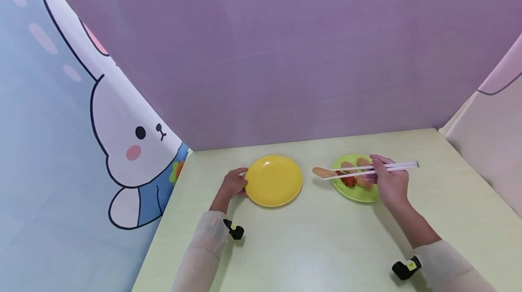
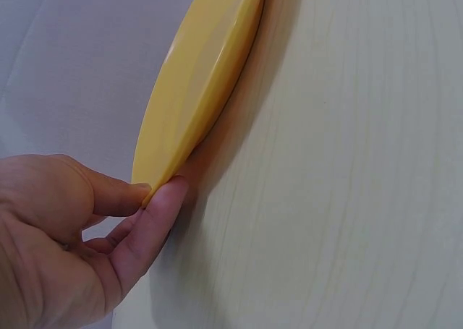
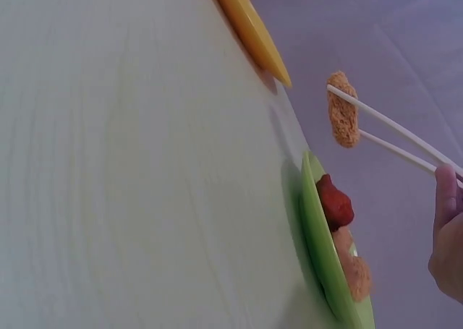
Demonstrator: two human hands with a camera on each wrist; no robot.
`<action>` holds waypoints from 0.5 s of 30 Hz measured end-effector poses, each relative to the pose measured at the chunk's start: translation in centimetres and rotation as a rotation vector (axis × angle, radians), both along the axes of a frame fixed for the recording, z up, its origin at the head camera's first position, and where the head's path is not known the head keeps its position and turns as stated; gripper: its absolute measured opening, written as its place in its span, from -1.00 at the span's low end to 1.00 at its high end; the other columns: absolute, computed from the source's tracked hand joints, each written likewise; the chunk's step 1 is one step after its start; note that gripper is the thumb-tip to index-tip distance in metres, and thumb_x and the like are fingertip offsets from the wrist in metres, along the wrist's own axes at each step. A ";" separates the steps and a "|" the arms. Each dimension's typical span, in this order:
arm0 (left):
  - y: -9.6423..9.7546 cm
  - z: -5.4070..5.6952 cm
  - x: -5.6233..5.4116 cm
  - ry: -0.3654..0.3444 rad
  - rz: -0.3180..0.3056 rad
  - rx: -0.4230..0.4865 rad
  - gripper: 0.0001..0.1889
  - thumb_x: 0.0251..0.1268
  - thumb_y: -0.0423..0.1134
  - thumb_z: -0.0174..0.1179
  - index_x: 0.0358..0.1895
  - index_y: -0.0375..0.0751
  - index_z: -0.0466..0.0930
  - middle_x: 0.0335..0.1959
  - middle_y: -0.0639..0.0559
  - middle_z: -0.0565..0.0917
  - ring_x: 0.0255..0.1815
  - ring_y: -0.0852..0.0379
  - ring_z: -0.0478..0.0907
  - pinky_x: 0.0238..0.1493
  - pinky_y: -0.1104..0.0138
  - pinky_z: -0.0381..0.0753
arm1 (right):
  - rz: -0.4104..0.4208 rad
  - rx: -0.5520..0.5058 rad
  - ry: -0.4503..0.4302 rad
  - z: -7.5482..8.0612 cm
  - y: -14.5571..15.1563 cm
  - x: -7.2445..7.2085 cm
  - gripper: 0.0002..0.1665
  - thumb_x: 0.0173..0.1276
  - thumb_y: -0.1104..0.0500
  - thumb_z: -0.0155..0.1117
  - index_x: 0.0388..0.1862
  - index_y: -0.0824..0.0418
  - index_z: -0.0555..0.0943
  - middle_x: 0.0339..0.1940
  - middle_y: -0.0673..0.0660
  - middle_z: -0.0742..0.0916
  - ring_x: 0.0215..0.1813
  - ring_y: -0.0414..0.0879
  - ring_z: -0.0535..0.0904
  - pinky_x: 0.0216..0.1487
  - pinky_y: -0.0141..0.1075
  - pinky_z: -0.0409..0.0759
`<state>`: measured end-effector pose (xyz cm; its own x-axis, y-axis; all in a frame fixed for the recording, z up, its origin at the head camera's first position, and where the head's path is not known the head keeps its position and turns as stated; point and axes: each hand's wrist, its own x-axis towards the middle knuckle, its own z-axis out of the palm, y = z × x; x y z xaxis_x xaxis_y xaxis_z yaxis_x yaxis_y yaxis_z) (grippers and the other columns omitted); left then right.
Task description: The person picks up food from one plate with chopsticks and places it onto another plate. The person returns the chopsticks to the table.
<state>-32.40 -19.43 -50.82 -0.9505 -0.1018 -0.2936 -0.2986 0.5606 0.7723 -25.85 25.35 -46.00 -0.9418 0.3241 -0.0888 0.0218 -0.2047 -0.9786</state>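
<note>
My left hand (image 1: 235, 182) pinches the left rim of a yellow plate (image 1: 274, 180), thumb on top and fingers beneath, as the left wrist view shows. Nothing lies on that plate. My right hand (image 1: 390, 183) holds a pair of white chopsticks (image 3: 405, 142). Between their tips is a brown, rough-coated piece of fried food (image 3: 343, 110), held in the air between the two plates. Under the right hand sits a green plate (image 1: 359, 199) bearing a red piece (image 3: 334, 202) and several tan, fried-looking pieces (image 3: 351, 265). The right hand covers part of the green plate in the head view.
Both plates are on a pale wood-grain table (image 1: 310, 246). A purple backdrop (image 1: 306, 56) rises behind its far edge. To the left hangs a blue cloth with a cartoon rabbit (image 1: 134, 138); a pale wall (image 1: 489, 147) stands on the right.
</note>
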 end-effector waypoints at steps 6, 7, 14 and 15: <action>0.1 0.2 0.0 -0.002 0.021 0.010 -0.43 0.36 -0.46 0.13 0.44 -0.08 0.47 0.11 -0.29 0.70 -0.53 0.13 0.72 -0.52 0.31 0.78 | 0.024 -0.061 0.055 -0.1 2.0 0.8 -0.81 0.48 0.09 0.28 -0.02 0.07 0.74 -0.42 -0.06 0.81 -0.51 -0.19 0.77 -0.43 -0.35 0.77; 0.1 0.2 0.0 0.001 0.020 0.007 -0.43 0.36 -0.46 0.13 0.44 -0.08 0.47 0.11 -0.30 0.70 -0.53 0.13 0.72 -0.52 0.32 0.78 | 0.030 -0.075 0.065 -0.1 2.2 0.9 -0.83 0.48 0.11 0.28 -0.05 0.06 0.75 -0.42 -0.04 0.82 -0.51 -0.17 0.77 -0.43 -0.35 0.77; 0.2 0.2 0.1 0.003 0.006 0.001 -0.43 0.37 -0.45 0.13 0.44 -0.08 0.46 0.12 -0.29 0.71 -0.53 0.16 0.71 -0.51 0.33 0.78 | 0.034 -0.137 0.082 -0.2 4.2 1.7 -0.87 0.46 0.17 0.31 -0.20 0.02 0.79 -0.47 0.02 0.81 -0.54 -0.14 0.76 -0.48 -0.36 0.77; 0.3 0.2 0.1 0.000 0.005 -0.002 -0.43 0.37 -0.45 0.13 0.44 -0.07 0.46 0.12 -0.28 0.71 -0.53 0.16 0.71 -0.51 0.33 0.78 | 0.034 -0.137 0.080 -0.3 4.6 1.8 -0.88 0.46 0.17 0.31 -0.20 0.03 0.78 -0.47 0.02 0.81 -0.54 -0.15 0.76 -0.48 -0.36 0.77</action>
